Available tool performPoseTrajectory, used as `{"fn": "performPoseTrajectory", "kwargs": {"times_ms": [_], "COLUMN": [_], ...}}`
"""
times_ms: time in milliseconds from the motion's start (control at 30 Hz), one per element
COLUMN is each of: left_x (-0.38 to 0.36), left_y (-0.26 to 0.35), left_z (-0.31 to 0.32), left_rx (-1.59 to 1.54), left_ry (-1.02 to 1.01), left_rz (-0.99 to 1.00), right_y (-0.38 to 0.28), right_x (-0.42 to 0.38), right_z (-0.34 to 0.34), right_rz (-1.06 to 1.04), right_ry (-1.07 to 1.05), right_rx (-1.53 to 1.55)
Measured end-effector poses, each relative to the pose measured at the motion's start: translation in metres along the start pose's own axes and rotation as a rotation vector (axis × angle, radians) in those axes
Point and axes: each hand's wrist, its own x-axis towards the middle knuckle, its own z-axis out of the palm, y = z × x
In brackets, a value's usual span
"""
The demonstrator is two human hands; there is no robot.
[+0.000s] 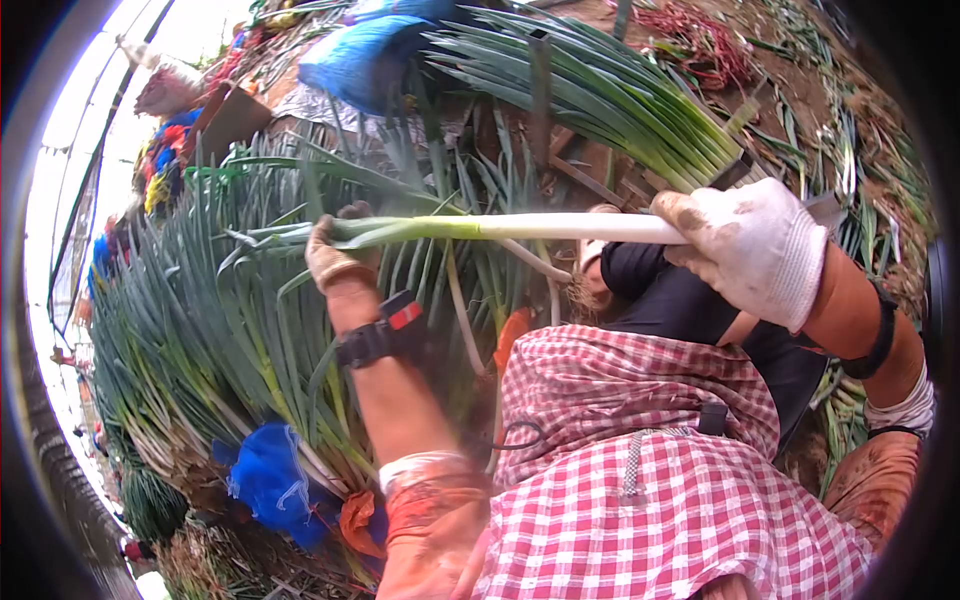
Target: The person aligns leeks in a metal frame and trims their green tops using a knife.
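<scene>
A long green onion (pixel 555 227) is stretched level across the view, its white stalk to the right and its green leaves to the left. My right hand (pixel 750 245), in a soiled white glove, is closed around the white end; the root tip is hidden in that hand. Wrapped round the leafy part is my left hand (pixel 342 256), also gloved, with a device strapped to its wrist. Below and left of it stands a dense mass of green onions (pixel 230 300), roots downward.
A bundle of green onions (pixel 600 105) rests on a metal frame (pixel 541 95) at the upper right. Blue bags (pixel 365 60) lie at the top. Blue netting (pixel 270 475) sits at lower left, red strings (pixel 695 40) at upper right. Loose leaves litter the ground.
</scene>
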Motion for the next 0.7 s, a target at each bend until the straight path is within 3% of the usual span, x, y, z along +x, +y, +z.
{"fn": "performPoseTrajectory", "kwargs": {"times_ms": [100,167,200,300,367,467,500,567,633,700], "left_x": [0.006,0.032,0.027,0.015,0.024,0.053,0.063,0.073,0.040,0.027], "left_y": [0.021,0.048,0.054,0.048,0.048,0.061,0.063,0.053,0.013,-0.011], "left_z": [0.007,0.001,0.017,0.045,0.062,0.074,0.092,0.150,0.227,0.294], "left_rx": [-0.003,0.079,0.031,0.114,0.138,0.209,0.235,0.306,0.537,0.442], "left_ry": [-0.153,-0.120,0.025,-0.054,-0.041,-0.156,-0.221,-0.350,-0.370,-0.662], "left_rz": [0.047,0.186,0.186,0.234,0.251,0.181,0.157,0.151,0.368,0.238], "right_y": [0.014,0.032,0.040,0.047,0.056,0.073,0.074,0.095,0.119,0.143], "right_x": [-0.013,-0.024,-0.030,-0.041,-0.043,-0.055,-0.061,-0.076,-0.092,-0.110], "right_z": [-0.005,-0.004,-0.007,-0.007,0.001,0.011,0.004,0.008,0.006,-0.002], "right_rz": [0.067,0.016,0.028,0.115,0.114,0.141,0.204,0.187,0.327,0.442], "right_ry": [0.066,0.205,0.169,0.069,0.122,0.373,0.293,0.411,0.457,0.546], "right_rx": [0.018,0.060,0.073,0.157,0.099,0.021,-0.024,-0.037,-0.024,0.080]}}
